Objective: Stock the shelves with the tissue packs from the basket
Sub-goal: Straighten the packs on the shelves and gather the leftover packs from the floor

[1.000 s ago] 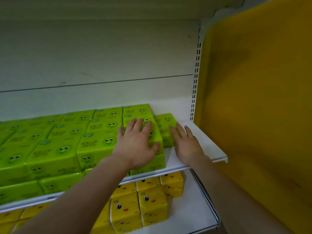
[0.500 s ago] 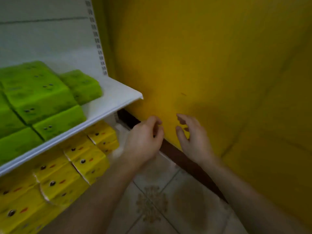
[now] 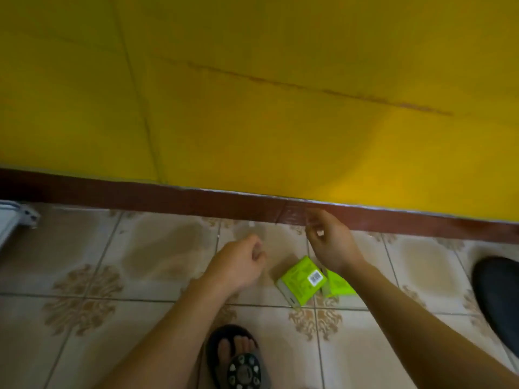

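While the person looks down at the tiled floor (image 3: 157,248), both bare hands hang over it holding nothing: the left hand (image 3: 238,265) has its fingers curled loosely inward, and the right hand (image 3: 328,242) is bent at the wrist with its fingers drooping, half curled. Two green tissue packs (image 3: 302,279) lie on the tiles just beneath the right wrist, side by side and touching; the nearer one shows a white barcode label, the other is partly hidden by the forearm. Behind them a dark red skirting board (image 3: 140,192) runs under a yellow wall (image 3: 252,94). One foot in a black sandal (image 3: 238,360) stands at the bottom edge, a dark shape (image 3: 497,293) sits at far right, and a white shelf corner (image 3: 11,217) pokes in at left.
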